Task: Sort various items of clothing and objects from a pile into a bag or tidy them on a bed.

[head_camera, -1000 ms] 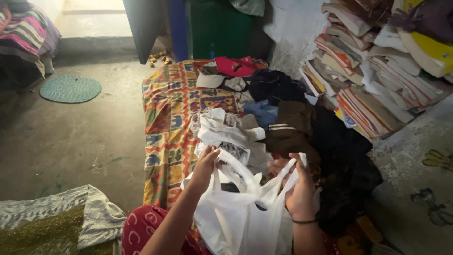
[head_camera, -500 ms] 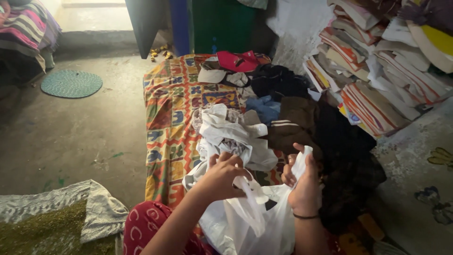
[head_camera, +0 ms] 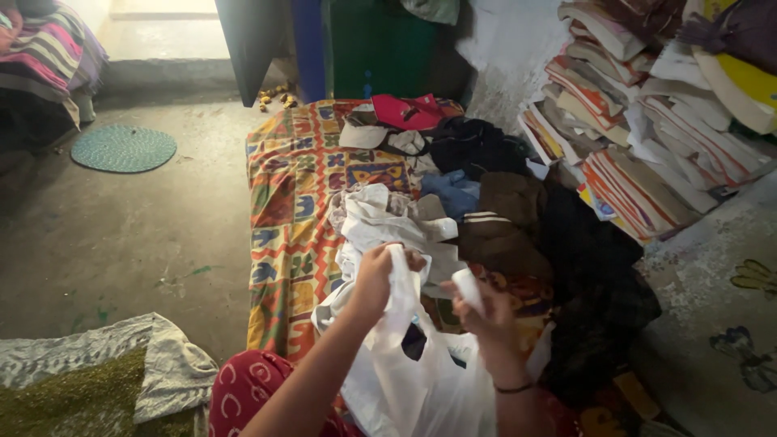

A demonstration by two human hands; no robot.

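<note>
Both hands are clamped on a white plastic bag point(head_camera: 421, 380): the left hand point(head_camera: 379, 279) has its fingers curled tight round one handle loop, and the right hand point(head_camera: 486, 311) pinches the other handle, which stands up from its fist as a short white roll. Taking the patterned orange bedsheet point(head_camera: 291, 186) as the landmark, the bag hangs over the sheet's near end, just in front of the person's red-printed knee point(head_camera: 243, 388), its body drooping down from the two grips and its mouth gaping dark between them. So the bag lies below and between the hands, its long axis running roughly up and down from handles to bottom, with the handles held apart across the sheet's width. The left hand sits slightly higher and further up the sheet than the right; both are equally on the bag, neither nearer. The left forearm rises from the knee at a slant, wrist bent inward; the right forearm comes up nearly straight, a dark band at the wrist. A heap of white cloth point(head_camera: 388, 226) lies on the sheet just beyond the hands.
</note>
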